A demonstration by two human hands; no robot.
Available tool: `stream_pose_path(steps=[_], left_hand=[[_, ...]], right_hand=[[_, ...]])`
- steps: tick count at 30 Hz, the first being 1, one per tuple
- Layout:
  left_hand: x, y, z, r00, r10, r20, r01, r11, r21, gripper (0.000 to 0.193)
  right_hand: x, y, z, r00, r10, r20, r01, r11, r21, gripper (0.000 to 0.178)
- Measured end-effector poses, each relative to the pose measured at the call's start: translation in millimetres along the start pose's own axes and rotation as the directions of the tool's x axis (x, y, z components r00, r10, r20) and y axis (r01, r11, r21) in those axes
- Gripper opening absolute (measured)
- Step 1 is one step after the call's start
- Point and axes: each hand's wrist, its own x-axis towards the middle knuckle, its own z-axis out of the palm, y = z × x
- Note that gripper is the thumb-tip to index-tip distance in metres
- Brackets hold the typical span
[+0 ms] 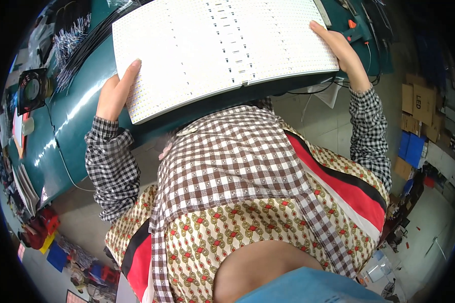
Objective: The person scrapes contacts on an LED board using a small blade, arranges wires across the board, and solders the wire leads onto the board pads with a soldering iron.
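Note:
A wide white circuit board panel, dotted with rows of small LEDs and dark components down its middle, lies across the near edge of the teal table. My left hand grips its left side, thumb on top and the other fingers hidden beneath. On the right side, my right hand has its thumb laid over the edge, with its fingers also out of sight under the panel. The panel's far edge runs out of the picture. Whether it is one panel or several stacked, I cannot tell.
Left of the panel lie bundled black wires with stripped ends and a black fan with a trailing cable. A green tool with an orange-red part sits beyond my right hand. Cardboard boxes and blue bins stand at the right.

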Motion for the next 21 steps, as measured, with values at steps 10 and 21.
stream_pose_path(steps=[10,21], left_hand=[[-10,13,-9,1.000,0.007,-0.010,-0.006,0.998,0.061,0.080],[-29,21,-11,0.998,0.052,-0.046,-0.046,0.991,0.122,0.069]], right_hand=[[9,-15,-9,0.994,-0.069,-0.079,0.006,0.787,-0.617,0.081],[-12,-39,-11,0.999,-0.002,-0.040,-0.028,0.675,-0.737,0.087]])
